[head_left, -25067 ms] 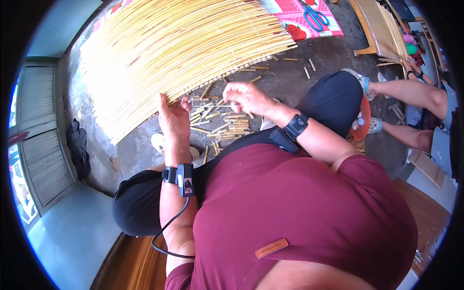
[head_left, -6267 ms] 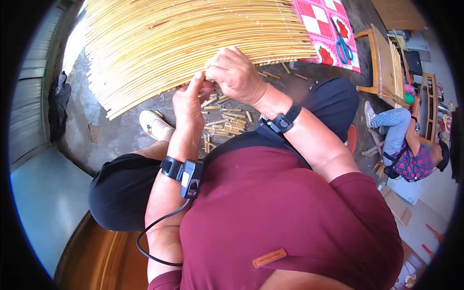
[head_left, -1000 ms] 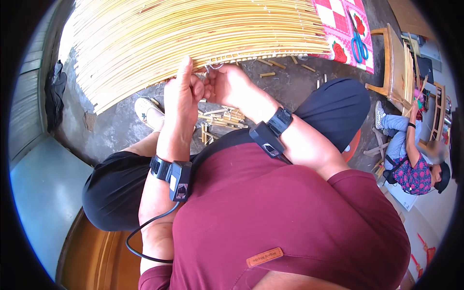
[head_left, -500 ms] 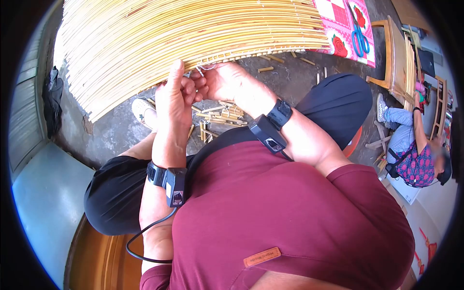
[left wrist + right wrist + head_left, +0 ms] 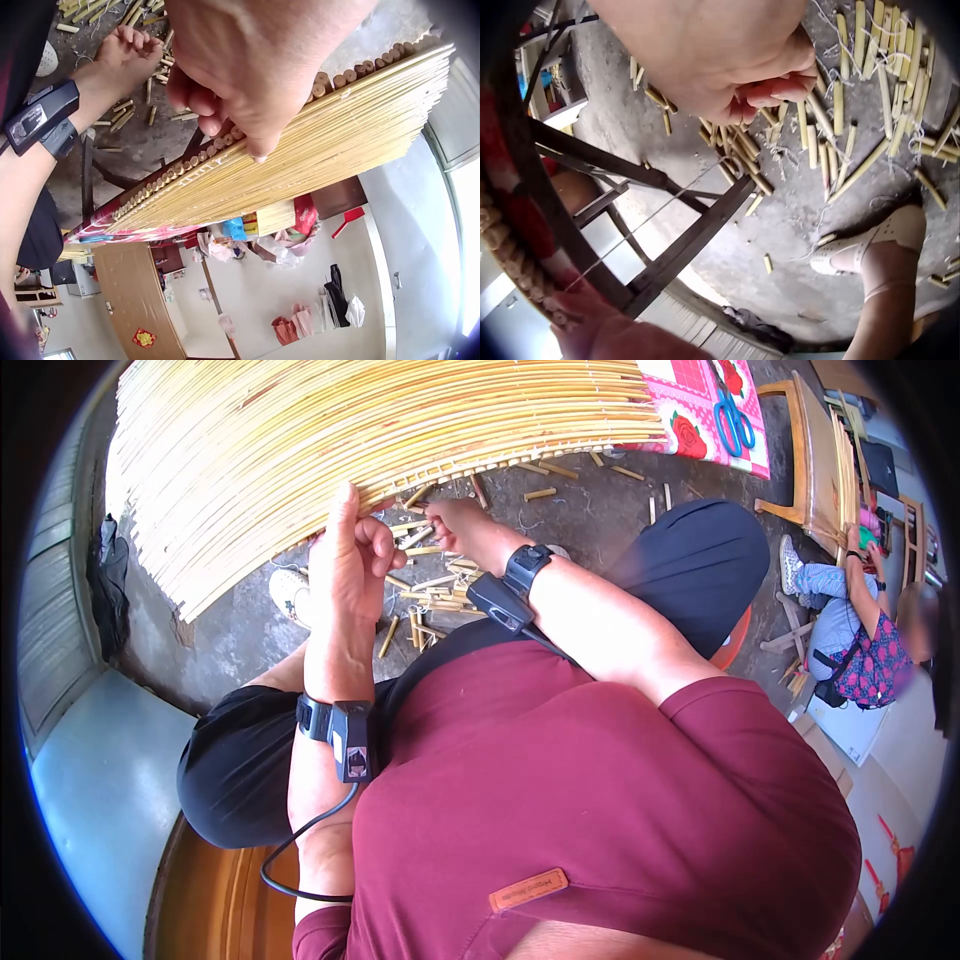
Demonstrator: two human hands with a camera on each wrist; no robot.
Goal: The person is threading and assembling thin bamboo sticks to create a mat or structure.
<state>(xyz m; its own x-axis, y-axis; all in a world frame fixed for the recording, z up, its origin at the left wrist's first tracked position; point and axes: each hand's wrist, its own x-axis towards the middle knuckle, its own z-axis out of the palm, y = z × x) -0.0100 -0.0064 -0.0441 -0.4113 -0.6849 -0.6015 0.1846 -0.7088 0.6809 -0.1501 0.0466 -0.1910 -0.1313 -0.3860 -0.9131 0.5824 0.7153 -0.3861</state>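
Note:
A large mat of thin yellow sticks (image 5: pixel 400 420), tied with white string, spreads across the top of the head view. My left hand (image 5: pixel 345 565) holds its near edge, thumb on top and the other fingers curled below. In the left wrist view that thumb presses beside the round stick ends (image 5: pixel 169 176). My right hand (image 5: pixel 470 528) is off to the right, apart from the mat, with fingers curled. A thin white string (image 5: pixel 649 219) runs straight from the mat edge towards those fingers; its end at the fingertips is hidden.
Short cut sticks (image 5: pixel 440 595) with string bits litter the floor below the hands. Blue-handled scissors (image 5: pixel 733 422) lie on a pink rose-patterned cloth (image 5: pixel 690 435). Dark support legs (image 5: pixel 697 247) stand beneath the mat. Another person (image 5: pixel 865 650) sits at the far right.
Half a second ago both hands were together at the mat edge with string between them. My right hand has since drawn away, down and towards my body; my left hand stays on the edge.

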